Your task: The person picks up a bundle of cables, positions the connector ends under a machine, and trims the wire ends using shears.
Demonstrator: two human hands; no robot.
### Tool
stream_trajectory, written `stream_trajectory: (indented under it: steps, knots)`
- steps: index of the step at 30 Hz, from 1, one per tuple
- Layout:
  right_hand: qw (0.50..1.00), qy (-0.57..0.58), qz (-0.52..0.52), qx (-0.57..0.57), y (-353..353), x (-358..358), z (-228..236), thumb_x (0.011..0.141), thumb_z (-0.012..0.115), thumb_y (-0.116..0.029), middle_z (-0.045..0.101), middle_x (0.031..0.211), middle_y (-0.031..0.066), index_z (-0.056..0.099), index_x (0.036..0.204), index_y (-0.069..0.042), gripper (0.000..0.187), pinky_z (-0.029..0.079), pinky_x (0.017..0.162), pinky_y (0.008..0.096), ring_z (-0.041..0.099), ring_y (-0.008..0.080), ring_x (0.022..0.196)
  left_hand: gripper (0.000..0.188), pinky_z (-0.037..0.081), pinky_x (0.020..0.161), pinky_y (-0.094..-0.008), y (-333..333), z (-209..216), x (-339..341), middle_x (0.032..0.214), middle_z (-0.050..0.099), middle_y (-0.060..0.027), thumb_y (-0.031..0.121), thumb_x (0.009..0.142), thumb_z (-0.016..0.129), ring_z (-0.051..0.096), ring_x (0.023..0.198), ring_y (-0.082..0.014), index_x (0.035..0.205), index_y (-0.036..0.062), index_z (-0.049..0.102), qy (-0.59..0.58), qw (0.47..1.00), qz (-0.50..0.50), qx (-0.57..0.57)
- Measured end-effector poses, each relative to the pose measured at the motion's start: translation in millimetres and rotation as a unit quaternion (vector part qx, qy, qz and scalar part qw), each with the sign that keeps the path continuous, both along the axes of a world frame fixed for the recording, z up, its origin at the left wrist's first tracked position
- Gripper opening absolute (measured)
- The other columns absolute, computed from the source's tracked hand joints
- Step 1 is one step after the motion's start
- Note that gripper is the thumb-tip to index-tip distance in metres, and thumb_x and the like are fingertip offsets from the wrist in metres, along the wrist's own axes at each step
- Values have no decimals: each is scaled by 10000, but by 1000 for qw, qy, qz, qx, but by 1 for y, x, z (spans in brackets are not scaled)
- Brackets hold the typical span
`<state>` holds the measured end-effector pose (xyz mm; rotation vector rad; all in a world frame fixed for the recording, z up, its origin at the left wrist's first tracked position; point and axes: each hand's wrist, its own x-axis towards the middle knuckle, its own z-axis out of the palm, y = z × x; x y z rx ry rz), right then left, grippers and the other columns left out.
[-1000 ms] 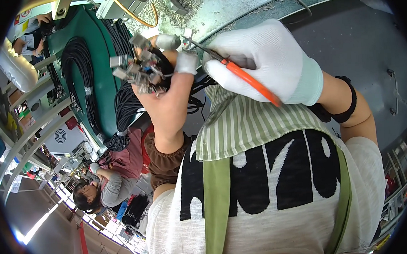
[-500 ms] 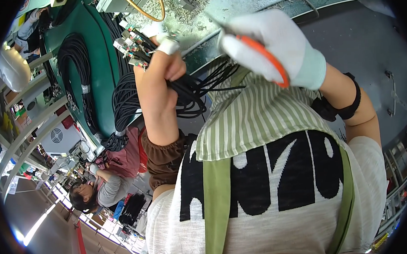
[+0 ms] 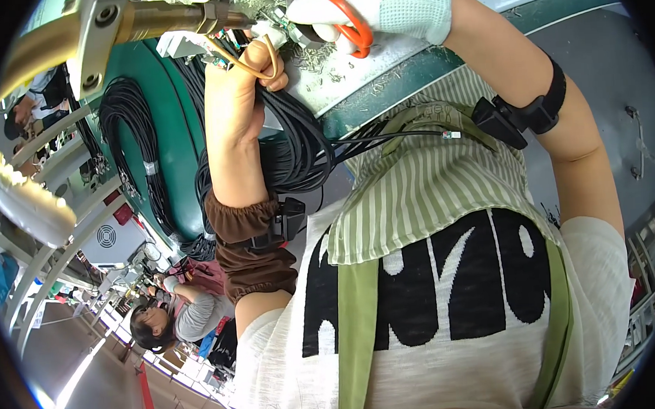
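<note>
My left hand (image 3: 257,71), with white coverings on some fingertips, is closed round a bundle of black cables (image 3: 294,128). Small connector ends with coloured wires (image 3: 220,58) stick out beyond its fist. In a white knitted glove, my right hand (image 3: 365,6) grips orange-red-handled pliers (image 3: 356,36). The dark metal jaws are right by my left fingertips, at a small connector end; whether they touch it I cannot tell. One loose cable end with a white connector (image 3: 451,134) lies over my striped apron.
A brass-coloured metal nozzle (image 3: 173,21) and a yellow tube (image 3: 242,63) reach in above my left hand. Small metal scraps (image 3: 316,64) litter the light work surface. Bundled black cables (image 3: 134,111) rest on the green table (image 3: 172,131). A co-worker (image 3: 189,312) sits at left.
My right hand has moved up and left with the pliers, to my left fingertips. My left hand has shifted slightly up. The metal nozzle now shows in view, and a cable end lies on the apron.
</note>
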<state>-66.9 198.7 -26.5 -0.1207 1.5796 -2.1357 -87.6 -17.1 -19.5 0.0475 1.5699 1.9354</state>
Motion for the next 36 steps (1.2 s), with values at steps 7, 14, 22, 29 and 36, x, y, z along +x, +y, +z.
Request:
stream_trajectory:
  steps: [7,14,22,29,36]
  knots:
    - [998,-47,32,31,0,-6,7,876,604,-166,576,610,72,600,763,8,208,426,419,280,546,145,473,130,358,473,-226,-4,1,-7,657,542,-11,107,822,679,468,533,-73,836,24,580,117,985,-11,-127]
    - [998,-27,45,37,10,0,15,868,599,-186,552,554,66,591,711,-2,242,391,368,276,534,138,429,136,372,477,-220,10,8,6,647,552,-4,103,793,702,477,521,-67,827,17,602,174,964,48,-195]
    - [998,-29,49,30,15,-2,13,865,603,-190,542,540,61,590,717,-7,236,393,368,269,535,136,421,104,378,481,-217,12,7,5,657,558,-16,89,824,658,494,536,-79,822,14,587,168,971,22,-171]
    - [976,181,-31,116,12,8,-4,857,634,-216,538,538,53,570,730,-22,241,423,411,276,552,134,459,134,354,467,-222,12,4,11,651,549,-45,129,885,611,468,509,-103,875,1,573,94,996,-9,-10]
    - [808,307,3,503,53,84,5,865,618,-192,512,574,17,593,892,-11,185,412,473,278,502,99,486,187,369,474,-226,-14,30,82,767,590,-88,132,925,568,478,539,-108,1008,-34,542,99,983,144,60]
